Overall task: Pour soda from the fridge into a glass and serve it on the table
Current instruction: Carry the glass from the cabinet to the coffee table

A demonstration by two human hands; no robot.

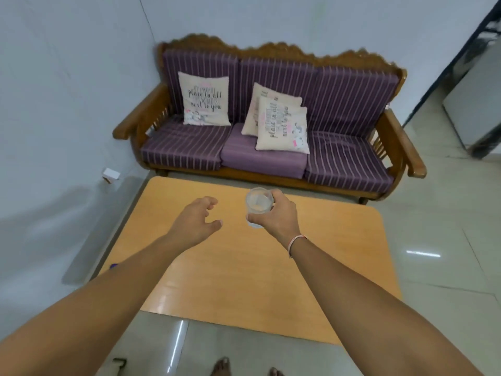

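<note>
**Glass held over the table, ready to be served**

Head view: the person stands at the near edge of a low wooden table [311,267], both arms stretched forward over it. The right hand [279,215] is wrapped around a clear glass [259,203], fingers on the far side and thumb on the near side; the glass is upright and seen almost from above, with pale liquid inside. Whether its base already touches the tabletop cannot be told from this angle; it sits over the far middle of the table, near the edge that faces the sofa [271,118]. The left hand [199,219] hangs beside it, apart from the glass, fingers loosely curled and spread, holding nothing. A thin band [295,241] circles the right wrist. Three cushions lie on the sofa seat, and bare feet show at the bottom of the frame on the tiled floor.

The step in hand looks like the last one: serving. Pouring seems done, since the glass holds liquid and no bottle is in sight. The next move calls for lowering the glass straight down until its base rests flat, keeping it level so nothing spills, then loosening the fingers sideways without nudging it. The table is bare there, so nothing blocks the spot.
</note>
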